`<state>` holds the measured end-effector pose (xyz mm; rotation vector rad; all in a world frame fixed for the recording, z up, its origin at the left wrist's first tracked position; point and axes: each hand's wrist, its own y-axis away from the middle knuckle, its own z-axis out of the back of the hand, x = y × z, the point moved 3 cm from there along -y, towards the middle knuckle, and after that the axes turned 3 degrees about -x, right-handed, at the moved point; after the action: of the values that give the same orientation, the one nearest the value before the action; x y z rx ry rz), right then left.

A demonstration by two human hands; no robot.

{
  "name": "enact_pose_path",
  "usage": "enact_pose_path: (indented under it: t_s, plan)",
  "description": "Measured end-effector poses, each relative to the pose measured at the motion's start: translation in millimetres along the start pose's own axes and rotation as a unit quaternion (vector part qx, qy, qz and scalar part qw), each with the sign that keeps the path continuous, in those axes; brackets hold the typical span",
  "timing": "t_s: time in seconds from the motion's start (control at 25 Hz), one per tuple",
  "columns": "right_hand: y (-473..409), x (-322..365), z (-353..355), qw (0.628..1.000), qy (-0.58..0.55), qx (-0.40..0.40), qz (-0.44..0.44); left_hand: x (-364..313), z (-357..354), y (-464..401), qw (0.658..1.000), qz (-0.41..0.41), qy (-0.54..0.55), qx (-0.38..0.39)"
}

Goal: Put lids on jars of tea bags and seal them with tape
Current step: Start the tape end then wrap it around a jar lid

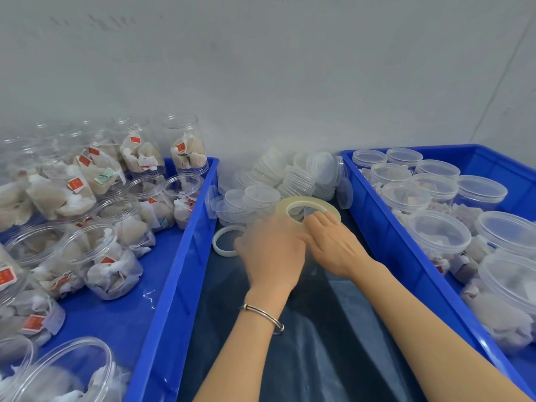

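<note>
A roll of clear tape (307,205) is tilted up in the middle of the view, over the dark cloth between two bins. My right hand (333,242) grips its near edge, with fingers curled over the ring. My left hand (272,250) is motion-blurred just left of the roll; its fingers point down and are hidden, so what they hold cannot be made out. Open jars of tea bags (107,256) fill the left blue bin (185,248). Jars with lids on (438,236) lie in the right blue bin (385,227).
A heap of loose clear lids (290,175) sits against the wall behind my hands. A second, smaller tape ring (227,240) lies flat on the dark cloth (319,343) left of my left hand. The grey wall closes off the back.
</note>
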<state>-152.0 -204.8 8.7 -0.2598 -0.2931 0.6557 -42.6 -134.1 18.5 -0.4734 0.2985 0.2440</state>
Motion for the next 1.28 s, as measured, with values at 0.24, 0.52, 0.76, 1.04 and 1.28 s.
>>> enact_pose_path:
  t_s: [0.24, 0.52, 0.76, 1.04, 1.28]
  plan:
    - [19.4, 14.1, 10.5, 0.997, 0.037, 0.007, -0.074, 10.3, 3.9, -4.9, 0.999, -0.038, 0.03, -0.019]
    - [48.5, 39.9, 15.1, 0.978, 0.093, 0.002, -0.187, 10.8, 7.0, -9.4, 0.998, -0.048, 0.048, -0.006]
    - [62.9, 54.4, 37.2, 0.978, 0.036, -0.047, -0.199, 15.4, 10.5, -14.2, 0.997, -0.03, 0.072, -0.023]
    - [95.0, 31.4, 2.8, 0.974, 0.017, 0.074, -0.212, 23.5, 12.9, -32.6, 0.997, 0.026, 0.068, -0.031]
    - [82.5, 27.7, -32.8, 0.978, -0.02, 0.16, -0.136, 29.2, 17.2, -30.1, 0.986, 0.055, -0.088, 0.129]
